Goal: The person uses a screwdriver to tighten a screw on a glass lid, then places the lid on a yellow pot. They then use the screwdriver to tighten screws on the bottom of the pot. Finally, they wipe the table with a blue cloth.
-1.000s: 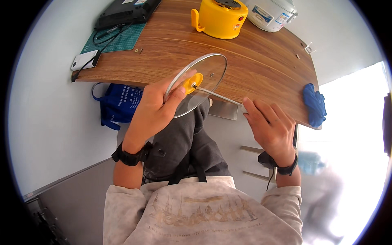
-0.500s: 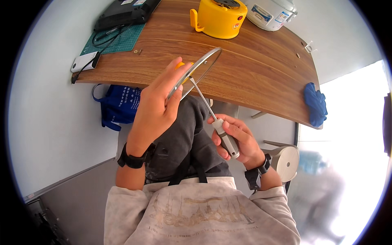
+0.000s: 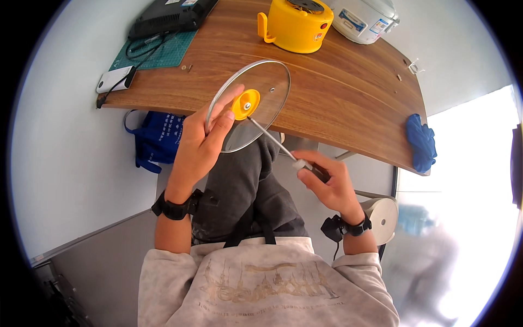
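My left hand (image 3: 204, 131) is closed on a round glass pot lid (image 3: 267, 109) with a metal rim, held tilted above my lap at the table's near edge. The lid's yellow knob (image 3: 251, 98) shows through the glass, with a screw (image 3: 247, 106) at its middle. My right hand (image 3: 332, 182) grips the grey handle of a screwdriver (image 3: 275, 140). Its shaft points up and left, and the tip lies at the knob's lower edge, just below the screw; whether it touches cannot be made out.
On the wooden table (image 3: 338, 98) stand a yellow electric pot (image 3: 297, 27) and a white rice cooker (image 3: 362, 19). A black device (image 3: 169, 22) and a green cutting mat (image 3: 174, 52) lie at the left. A blue cloth (image 3: 420, 143) hangs at the right edge; a stool (image 3: 383, 220) stands below.
The lid has turned from nearly edge-on to show its face and the knob's screw. My right hand has shifted right and changed its grip, with the screwdriver lying flatter.
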The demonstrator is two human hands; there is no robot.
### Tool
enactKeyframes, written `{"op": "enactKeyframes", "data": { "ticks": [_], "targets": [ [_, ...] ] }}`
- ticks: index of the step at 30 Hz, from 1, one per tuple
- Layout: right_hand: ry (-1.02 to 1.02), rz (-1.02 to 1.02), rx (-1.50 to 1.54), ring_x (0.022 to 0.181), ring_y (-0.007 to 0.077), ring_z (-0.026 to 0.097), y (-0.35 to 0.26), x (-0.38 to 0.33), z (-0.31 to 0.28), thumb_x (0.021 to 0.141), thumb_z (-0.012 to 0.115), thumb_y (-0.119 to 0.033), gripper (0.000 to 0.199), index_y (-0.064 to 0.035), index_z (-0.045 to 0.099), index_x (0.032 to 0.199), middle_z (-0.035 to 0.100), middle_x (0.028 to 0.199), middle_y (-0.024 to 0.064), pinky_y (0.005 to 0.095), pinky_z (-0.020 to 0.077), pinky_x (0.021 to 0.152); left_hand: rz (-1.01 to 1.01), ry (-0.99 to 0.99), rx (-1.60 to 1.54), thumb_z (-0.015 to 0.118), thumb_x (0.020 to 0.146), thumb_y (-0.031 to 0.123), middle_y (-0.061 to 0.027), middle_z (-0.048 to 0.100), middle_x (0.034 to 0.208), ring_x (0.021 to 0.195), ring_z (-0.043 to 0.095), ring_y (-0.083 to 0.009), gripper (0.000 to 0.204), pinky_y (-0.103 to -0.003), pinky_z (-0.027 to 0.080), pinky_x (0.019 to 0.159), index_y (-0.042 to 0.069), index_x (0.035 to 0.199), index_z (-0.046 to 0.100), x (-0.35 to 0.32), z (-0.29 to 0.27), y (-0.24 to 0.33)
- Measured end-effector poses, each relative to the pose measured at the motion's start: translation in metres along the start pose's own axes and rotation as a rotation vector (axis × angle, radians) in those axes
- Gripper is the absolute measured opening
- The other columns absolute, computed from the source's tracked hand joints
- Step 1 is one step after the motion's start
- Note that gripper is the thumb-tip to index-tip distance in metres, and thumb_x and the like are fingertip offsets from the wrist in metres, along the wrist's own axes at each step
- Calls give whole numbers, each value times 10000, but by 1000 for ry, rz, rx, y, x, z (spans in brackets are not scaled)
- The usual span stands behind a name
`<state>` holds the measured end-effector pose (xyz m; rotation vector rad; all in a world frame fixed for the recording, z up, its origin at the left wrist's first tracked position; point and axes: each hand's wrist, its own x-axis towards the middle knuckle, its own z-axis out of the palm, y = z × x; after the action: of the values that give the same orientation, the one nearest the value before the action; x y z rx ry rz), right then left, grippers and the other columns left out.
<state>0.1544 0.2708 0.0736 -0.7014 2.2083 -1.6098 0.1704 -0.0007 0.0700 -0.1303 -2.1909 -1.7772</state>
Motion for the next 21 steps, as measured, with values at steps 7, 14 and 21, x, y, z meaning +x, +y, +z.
{"op": "enactKeyframes", "data": {
  "ticks": [7, 14, 21],
  "targets": [
    [326, -413, -789, 660, 202, 587, -5, 8, -11, 771, 760, -38, 394, -185, 731, 1135, 581, 810, 34, 330, 476, 557, -6, -27, -108, 519, 1023, 136, -135, 623, 1356, 1220, 597, -160, 402, -262, 461, 1011, -19, 1393, 540, -1, 2, 6],
    [372, -525, -963, 704, 190, 601, -15, 13, -17, 724, 768, -28, 428, -212, 744, 1110, 576, 813, 20, 330, 497, 564, -61, -62, -273, 509, 1027, 129, -161, 578, 1400, 1276, 570, -208, 409, -298, 441, 1073, -25, 1405, 520, -2, -1, 9],
    [367, -521, -927, 697, 194, 600, -11, 14, -17, 725, 766, -25, 417, -205, 749, 1101, 570, 812, 21, 331, 496, 563, -43, -65, -297, 508, 1023, 121, -177, 567, 1408, 1286, 566, -234, 406, -320, 452, 1071, -29, 1401, 521, 1, 0, 10]
  ]
}}
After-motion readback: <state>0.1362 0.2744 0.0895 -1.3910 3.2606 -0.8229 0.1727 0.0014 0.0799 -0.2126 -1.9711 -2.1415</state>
